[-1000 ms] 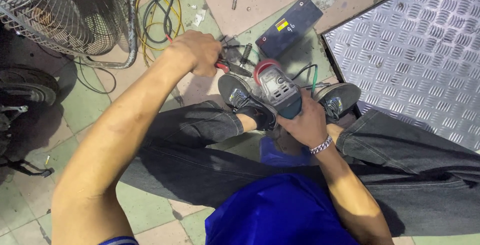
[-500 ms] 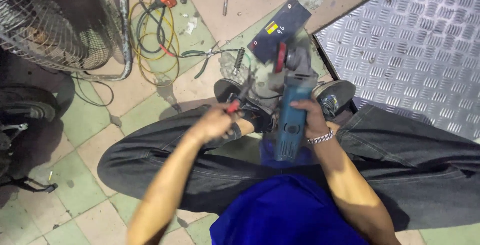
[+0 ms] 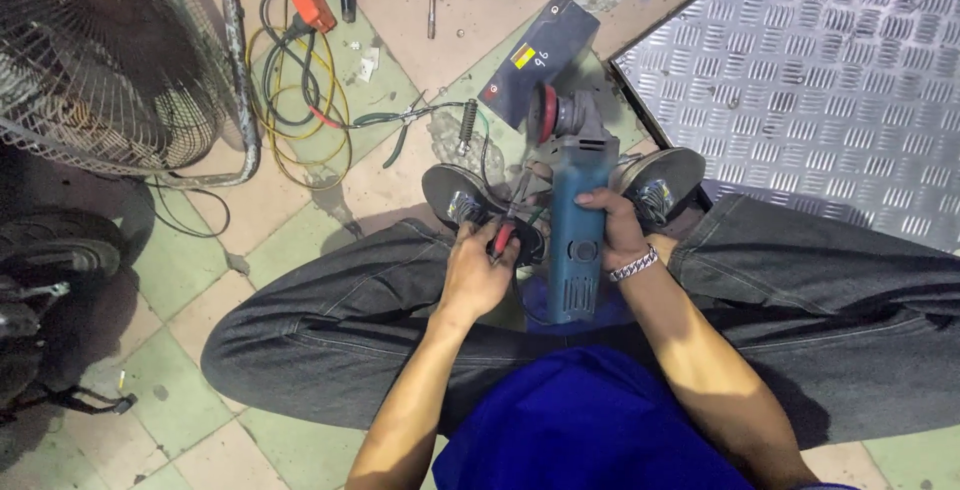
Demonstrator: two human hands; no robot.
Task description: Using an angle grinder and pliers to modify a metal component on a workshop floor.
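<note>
My right hand (image 3: 612, 228) grips the body of a blue angle grinder (image 3: 573, 220), held upright over my lap with its red-flanged head pointing away from me. My left hand (image 3: 478, 268) holds a red-handled screwdriver (image 3: 507, 228), its tip close to the left side of the grinder's body. I sit on the floor with my legs in dark jeans spread wide and my shoes (image 3: 455, 195) just beyond the hands.
A dark blue box (image 3: 538, 58) lies beyond the grinder. Pliers (image 3: 405, 130) and a black side handle (image 3: 467, 122) lie on the tiles near tangled cables (image 3: 300, 100). A floor fan (image 3: 110, 60) stands at left, a metal tread plate (image 3: 820, 70) at right.
My left hand reached out to the floor, picked up the red-handled screwdriver and came back to the grinder. My right hand turned the grinder upright, head pointing away.
</note>
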